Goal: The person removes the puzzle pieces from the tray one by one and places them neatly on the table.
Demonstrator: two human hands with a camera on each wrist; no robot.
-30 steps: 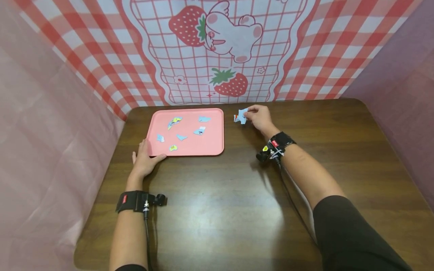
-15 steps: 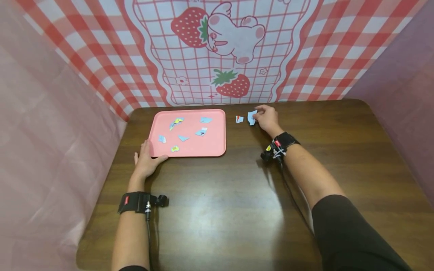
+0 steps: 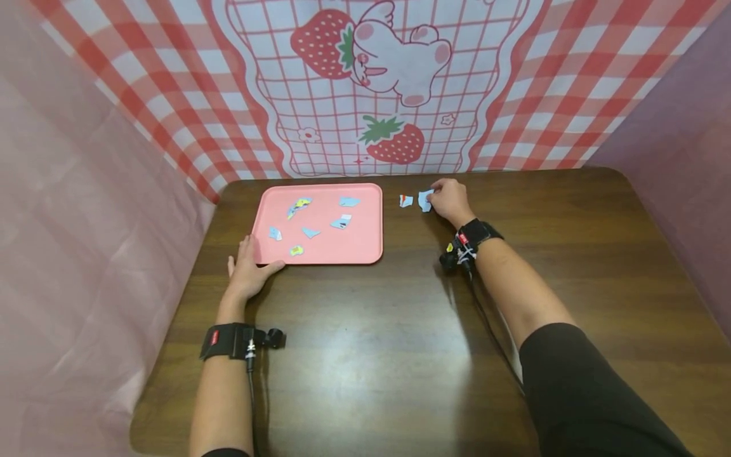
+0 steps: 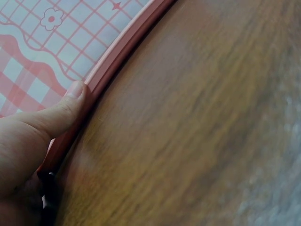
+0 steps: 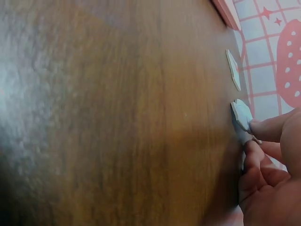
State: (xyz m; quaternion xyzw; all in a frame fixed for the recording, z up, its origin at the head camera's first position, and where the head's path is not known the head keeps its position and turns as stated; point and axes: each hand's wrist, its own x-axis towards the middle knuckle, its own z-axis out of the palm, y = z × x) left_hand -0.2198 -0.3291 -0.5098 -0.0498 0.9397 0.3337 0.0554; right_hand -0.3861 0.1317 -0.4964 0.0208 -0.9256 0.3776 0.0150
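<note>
Red-checked cloth [image 3: 548, 95] backs the wooden table [image 3: 365, 355]. The right hand [image 3: 452, 202] pinches a pale-blue piece [image 3: 424, 200] by its right edge, likely keeping its face visible. Leftward of that grip lies a red-marked piece [image 3: 406, 201], then a pink tray [image 3: 360, 246] bearing scattered pieces [image 3: 310, 233], its near corner touched by the spread left hand [image 3: 248, 276], apparently to steady it.

Hangs behind the wood-grain table [image 3: 342, 355] as a red-and-white checked cloth [image 3: 565, 82], printed with strawberries [image 3: 395, 146] and a white cartoon animal [image 3: 408, 66]; drapes down at left as pale pink fabric [image 3: 74, 285], at right as mauve fabric [image 3: 674, 127].
</note>
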